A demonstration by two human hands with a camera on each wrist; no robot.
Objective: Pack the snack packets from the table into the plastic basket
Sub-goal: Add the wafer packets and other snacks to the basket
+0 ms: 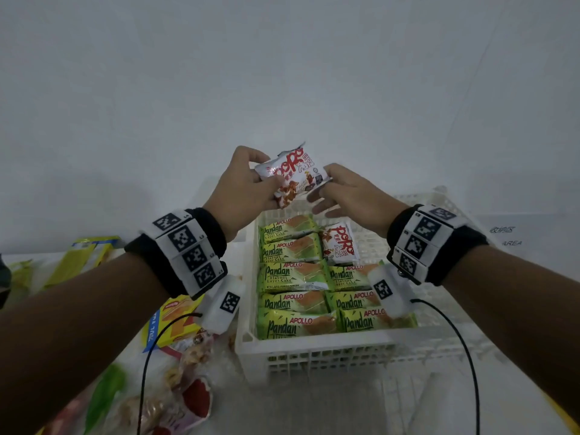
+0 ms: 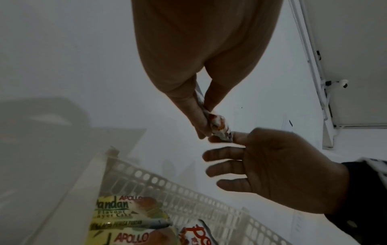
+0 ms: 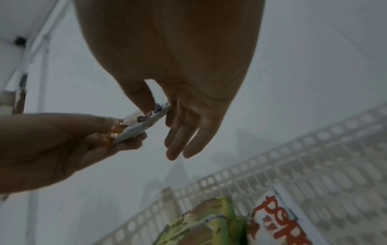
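Note:
A white and red Popo snack packet (image 1: 292,175) (image 2: 220,126) (image 3: 142,122) is held in the air over the far end of the white plastic basket (image 1: 314,345). My left hand (image 1: 251,183) grips its left side, thumb on top and fingers beneath. My right hand (image 1: 329,183) pinches the packet's right edge between thumb and index finger, with the other fingers held straight below. Several green Pandan cake packets (image 1: 292,274) fill the basket's left part in two columns. A second Popo packet (image 1: 340,244) lies at the far end of the right column.
Loose snacks lie on the white table left of the basket: a yellow box (image 1: 175,321), red and clear packets (image 1: 188,390), and yellow-green packs (image 1: 84,255). The basket's right side (image 1: 439,296) shows bare mesh. A white wall stands behind.

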